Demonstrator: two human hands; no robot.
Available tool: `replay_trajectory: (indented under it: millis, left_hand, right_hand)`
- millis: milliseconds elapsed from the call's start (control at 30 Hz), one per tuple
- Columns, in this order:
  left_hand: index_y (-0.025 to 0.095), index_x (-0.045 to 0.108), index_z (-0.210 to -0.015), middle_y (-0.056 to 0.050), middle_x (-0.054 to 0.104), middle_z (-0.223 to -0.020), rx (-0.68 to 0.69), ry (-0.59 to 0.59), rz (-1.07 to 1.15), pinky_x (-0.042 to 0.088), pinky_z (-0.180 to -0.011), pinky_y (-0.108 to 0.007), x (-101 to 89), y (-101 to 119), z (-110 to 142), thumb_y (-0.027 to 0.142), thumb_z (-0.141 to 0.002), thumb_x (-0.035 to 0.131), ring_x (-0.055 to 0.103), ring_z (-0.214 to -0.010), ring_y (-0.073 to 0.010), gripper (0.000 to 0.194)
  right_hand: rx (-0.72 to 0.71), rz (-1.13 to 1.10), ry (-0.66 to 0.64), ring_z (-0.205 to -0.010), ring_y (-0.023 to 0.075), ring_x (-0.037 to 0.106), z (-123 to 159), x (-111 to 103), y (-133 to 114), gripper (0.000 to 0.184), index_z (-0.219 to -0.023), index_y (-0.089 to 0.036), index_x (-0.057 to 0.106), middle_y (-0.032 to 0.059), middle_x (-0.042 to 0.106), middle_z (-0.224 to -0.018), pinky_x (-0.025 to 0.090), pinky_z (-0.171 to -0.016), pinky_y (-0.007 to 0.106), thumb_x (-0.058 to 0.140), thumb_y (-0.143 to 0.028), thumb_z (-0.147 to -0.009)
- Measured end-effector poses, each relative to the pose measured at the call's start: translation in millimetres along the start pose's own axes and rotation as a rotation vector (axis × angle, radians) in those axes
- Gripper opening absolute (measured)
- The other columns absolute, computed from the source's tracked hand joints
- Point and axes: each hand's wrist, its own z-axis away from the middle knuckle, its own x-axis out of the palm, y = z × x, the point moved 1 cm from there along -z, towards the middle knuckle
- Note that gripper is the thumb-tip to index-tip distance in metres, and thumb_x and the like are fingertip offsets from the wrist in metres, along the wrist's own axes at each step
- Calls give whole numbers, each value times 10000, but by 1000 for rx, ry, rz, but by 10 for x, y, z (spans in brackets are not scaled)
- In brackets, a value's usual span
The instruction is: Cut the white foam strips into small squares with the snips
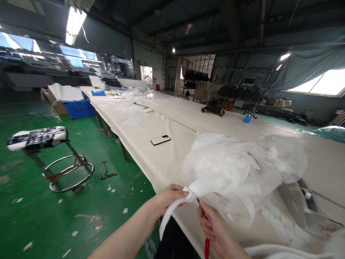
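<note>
Near the table's front edge, my left hand (172, 198) pinches a white fabric strip (168, 219), one end of which hangs down over the edge. The strip runs back toward a large loose pile of white, thin material (223, 162) on the table. My right hand (212, 223) is wrapped round a slim tool with a dark metal tip, which looks like small scissors (203, 210); its tip meets the strip just right of my left fingers. Something red (207, 248) hangs below my right hand. Most of the tool's handle is hidden by my fingers.
A phone (161, 140) lies on the long cream-covered table (172, 122), left of the pile. Paper sheets (134, 117) and a dark bag (212, 110) lie farther back. On the green floor at left stand a stool (40, 138) and a blue crate (79, 108).
</note>
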Motion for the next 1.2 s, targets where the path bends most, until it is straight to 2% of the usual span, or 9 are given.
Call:
replay_trajectory:
  millis: [133,267,467,600,833,1033,1200]
  left_hand:
    - [70,733,-739,-42,627,-616,-17,21,-105,346,-512,-209,41,6,20,495,-563,860,480,-504,-80,478]
    - [71,738,-761,-53,656,-667,29,4,-269,369,-538,-220,92,60,44,537,-611,820,503,-554,-104,496]
    - [75,726,-751,-45,641,-624,10,19,-151,374,-515,-213,110,92,-6,517,-576,844,504,-511,-94,490]
    - [75,716,-725,-36,630,-605,7,2,-162,363,-504,-201,120,127,-28,491,-570,855,495,-494,-82,465]
    - [83,712,-734,-51,651,-650,-51,0,-196,394,-536,-236,187,194,-15,530,-532,853,519,-526,-112,510]
    - [80,736,-812,-56,665,-742,75,-78,-457,419,-634,-259,266,215,-11,558,-663,754,549,-670,-159,501]
    - [95,701,-760,-25,621,-687,159,-69,-589,401,-617,-246,300,237,-32,536,-740,686,518,-649,-146,441]
  right_hand:
    - [-19,47,23,-289,11,140,10,9,-36,505,-650,-197,491,-134,251,-376,45,-317,170,650,-675,-684]
    - [-11,84,89,-275,16,156,2,18,-47,500,-643,-200,485,-129,261,-366,46,-313,174,633,-674,-691]
    - [-94,137,162,-294,12,136,13,-31,-81,570,-606,-202,474,-138,229,-357,54,-316,169,654,-743,-598]
    - [-112,133,113,-305,9,130,51,-96,-123,592,-598,-198,477,-142,223,-361,56,-322,172,679,-755,-573]
    - [-128,94,13,-315,9,134,80,-172,-125,548,-644,-189,507,-136,266,-385,52,-330,179,676,-710,-655]
    - [-138,101,84,-308,5,132,86,-131,-144,556,-621,-186,504,-141,246,-367,46,-331,177,696,-708,-619]
    - [-135,16,118,-303,8,129,65,-60,-145,509,-629,-193,499,-143,246,-366,47,-323,170,699,-660,-637]
